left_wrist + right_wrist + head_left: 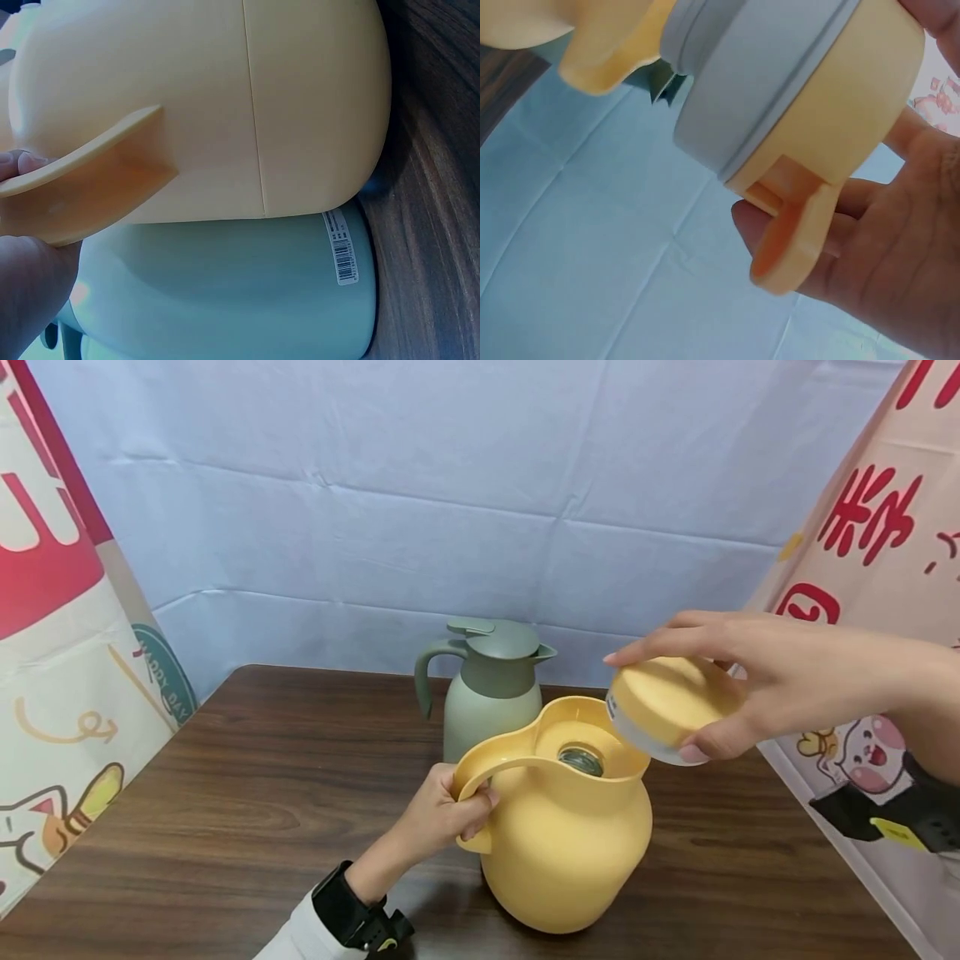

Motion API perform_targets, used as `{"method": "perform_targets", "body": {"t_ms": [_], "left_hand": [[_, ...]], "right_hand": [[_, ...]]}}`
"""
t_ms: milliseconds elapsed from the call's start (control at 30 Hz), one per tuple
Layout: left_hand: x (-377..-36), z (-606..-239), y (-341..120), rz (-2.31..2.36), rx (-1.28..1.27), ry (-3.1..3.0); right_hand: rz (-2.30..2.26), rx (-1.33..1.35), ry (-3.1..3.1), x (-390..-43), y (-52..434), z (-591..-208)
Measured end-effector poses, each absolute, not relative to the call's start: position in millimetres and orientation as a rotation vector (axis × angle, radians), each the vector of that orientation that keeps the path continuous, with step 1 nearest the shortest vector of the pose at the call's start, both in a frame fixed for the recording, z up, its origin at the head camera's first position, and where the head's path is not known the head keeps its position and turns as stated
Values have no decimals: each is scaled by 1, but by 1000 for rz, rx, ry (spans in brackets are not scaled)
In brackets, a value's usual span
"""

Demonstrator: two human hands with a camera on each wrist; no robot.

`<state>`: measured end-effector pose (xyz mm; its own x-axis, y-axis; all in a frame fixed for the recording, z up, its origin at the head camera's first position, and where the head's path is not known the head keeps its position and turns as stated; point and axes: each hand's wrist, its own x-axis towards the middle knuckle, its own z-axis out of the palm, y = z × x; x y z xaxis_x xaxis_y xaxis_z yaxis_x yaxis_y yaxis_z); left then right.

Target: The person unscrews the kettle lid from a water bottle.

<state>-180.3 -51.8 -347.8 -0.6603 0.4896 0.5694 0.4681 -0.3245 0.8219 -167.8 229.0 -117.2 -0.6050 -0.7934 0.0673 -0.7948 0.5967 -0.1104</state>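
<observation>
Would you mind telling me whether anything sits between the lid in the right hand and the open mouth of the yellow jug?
Nothing visible does: the lid hangs just right of the open mouth, clear air between them.

Dark brown wood-grain table [247,802], matte, running to the back wall. Behind it a pale blue creased fabric backdrop [420,502], fold lines running across. Left side: white-and-red printed cartoon banner [52,635]. Right side: cream printed banner with red characters [885,527], cartoon figure lower down. Light even, soft shadows.
</observation>
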Motion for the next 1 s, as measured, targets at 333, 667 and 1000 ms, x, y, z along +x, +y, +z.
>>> {"method": "perform_targets", "body": {"t_ms": [333,667,1000], "left_hand": [[-180,-347,-52,2185,1296,1819],[-180,-347,-52,2192,1287,1824],[-180,-347,-51,2201,1286,1806]], "right_hand": [[205,1174,-2946,-166,260,-128],[257,1218,-2896,-171,286,-145],[325,1099,-3019,-178,291,-165]]}}
